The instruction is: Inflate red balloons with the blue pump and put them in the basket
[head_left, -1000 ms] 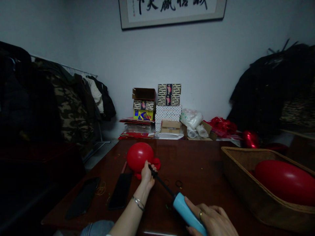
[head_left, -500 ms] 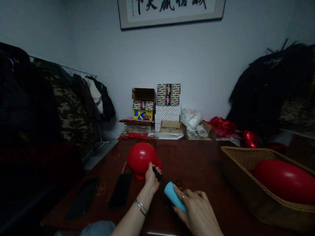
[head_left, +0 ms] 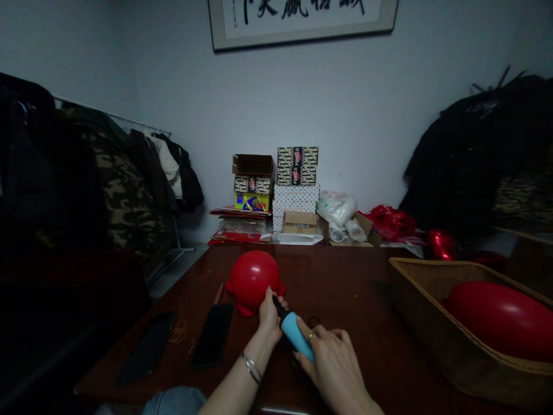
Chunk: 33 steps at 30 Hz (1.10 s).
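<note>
A partly inflated red balloon (head_left: 254,278) with small bulges round its lower side rests over the dark wooden table. My left hand (head_left: 270,317) is closed where the balloon's neck meets the black nozzle of a hand pump; the neck itself is hidden by the fingers. The hand pump (head_left: 297,335) has a light blue barrel that slants down to the right. My right hand (head_left: 330,357) is wrapped round that barrel, thumb and forefinger along it.
A wicker basket (head_left: 425,311) with a large red balloon (head_left: 501,317) stands at the right. Two dark phones (head_left: 212,335) and rubber bands (head_left: 178,331) lie on the left of the table (head_left: 328,274). Boxes (head_left: 296,199) are stacked by the far wall.
My right hand has pushed the blue barrel up and left, towards my left hand, so less of the black shaft shows. The balloon looks slightly fuller and sits a little further right.
</note>
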### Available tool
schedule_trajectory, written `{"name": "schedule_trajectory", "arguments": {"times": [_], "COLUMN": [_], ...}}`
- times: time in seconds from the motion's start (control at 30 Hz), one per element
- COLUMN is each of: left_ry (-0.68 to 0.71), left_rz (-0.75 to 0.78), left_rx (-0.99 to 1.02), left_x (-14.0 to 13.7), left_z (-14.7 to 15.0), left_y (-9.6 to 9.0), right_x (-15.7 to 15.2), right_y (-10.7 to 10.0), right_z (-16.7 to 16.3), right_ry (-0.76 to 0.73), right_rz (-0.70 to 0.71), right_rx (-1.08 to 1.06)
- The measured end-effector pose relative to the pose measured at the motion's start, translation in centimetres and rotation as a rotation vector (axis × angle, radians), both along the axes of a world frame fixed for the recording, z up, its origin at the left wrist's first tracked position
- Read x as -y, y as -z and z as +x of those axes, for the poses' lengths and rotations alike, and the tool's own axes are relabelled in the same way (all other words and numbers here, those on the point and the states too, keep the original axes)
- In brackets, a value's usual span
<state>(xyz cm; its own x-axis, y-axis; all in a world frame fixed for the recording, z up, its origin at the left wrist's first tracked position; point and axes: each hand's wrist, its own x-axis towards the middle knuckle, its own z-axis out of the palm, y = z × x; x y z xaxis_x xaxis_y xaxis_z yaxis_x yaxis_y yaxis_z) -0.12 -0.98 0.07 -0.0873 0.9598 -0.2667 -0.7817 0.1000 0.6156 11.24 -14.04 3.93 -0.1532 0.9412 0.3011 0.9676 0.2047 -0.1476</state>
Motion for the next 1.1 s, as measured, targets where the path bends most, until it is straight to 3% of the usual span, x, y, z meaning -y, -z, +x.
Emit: {"name": "schedule_trajectory", "arguments": {"times": [0.4, 0.73, 0.9, 1.1], "left_ry": [-0.040, -0.063, -0.044, -0.025], "left_rz": [0.031, 0.087, 0.089, 0.131], "left_rx": [-0.038, -0.013, 0.024, 0.060], "left_x": [-0.9, -2.0, -1.8, -1.4], "left_z": [-0.8, -2.7, -3.0, -3.0], "left_y": [0.0, -0.9, -1.8, -2.5], "right_x": [0.8, 3.0, 3.9, 3.8], "right_y": [0.9, 3.5, 3.4, 3.2], "right_z": [0.0, 4.7, 6.3, 6.1], "right_ry": [-0.017, -0.160, -0.256, -0.229], "right_rz": [0.042, 0.243, 0.255, 0.241], "right_rx": [0.013, 0.090, 0.104, 0.071]}}
